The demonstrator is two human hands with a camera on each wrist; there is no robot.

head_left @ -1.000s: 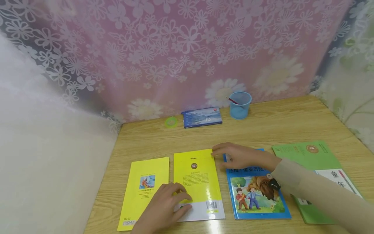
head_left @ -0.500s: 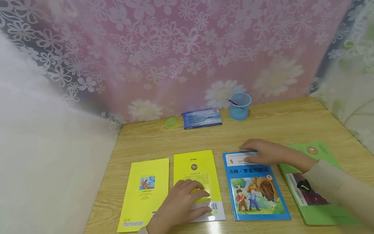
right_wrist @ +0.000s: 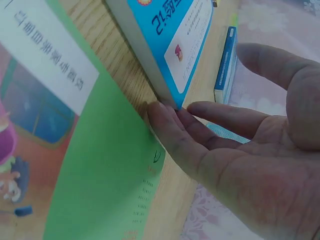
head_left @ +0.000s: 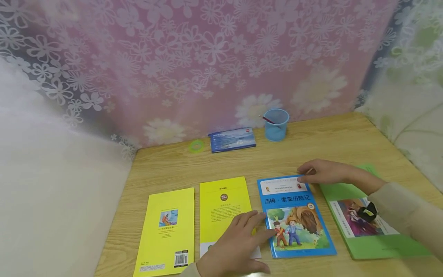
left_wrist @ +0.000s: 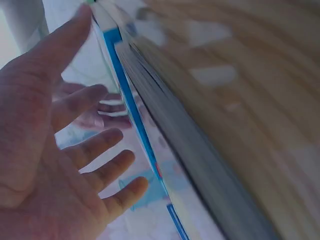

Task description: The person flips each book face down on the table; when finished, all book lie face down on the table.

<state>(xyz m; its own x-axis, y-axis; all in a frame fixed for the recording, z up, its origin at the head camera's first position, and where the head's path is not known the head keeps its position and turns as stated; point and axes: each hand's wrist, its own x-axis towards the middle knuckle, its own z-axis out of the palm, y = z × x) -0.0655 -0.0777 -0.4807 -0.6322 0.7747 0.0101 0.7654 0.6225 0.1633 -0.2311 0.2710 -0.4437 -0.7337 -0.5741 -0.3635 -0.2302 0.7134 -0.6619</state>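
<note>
A blue picture-cover book [head_left: 294,227] lies flat on the wooden table. My right hand [head_left: 327,172] is at its top right corner; in the right wrist view its fingertips [right_wrist: 162,112] are right at the corner of the blue book [right_wrist: 172,47], thumb spread away. My left hand [head_left: 237,244] reaches over the lower part of a yellow book [head_left: 223,200], its fingertips at the blue book's left edge. In the left wrist view the palm and spread fingers of the left hand [left_wrist: 65,150] show beside the blue book's edge [left_wrist: 132,105].
Another yellow book [head_left: 166,231] lies at the left. A green book [head_left: 367,248] lies at the right, partly under the right forearm. Along the back stand a green tape roll [head_left: 196,146], a blue flat box [head_left: 232,140] and a light blue mesh pen cup [head_left: 275,127] holding a pencil.
My right hand has moved right, from the yellow book's top right corner to the blue book's. The left hand has shifted right across the yellow book to the blue book's left edge.
</note>
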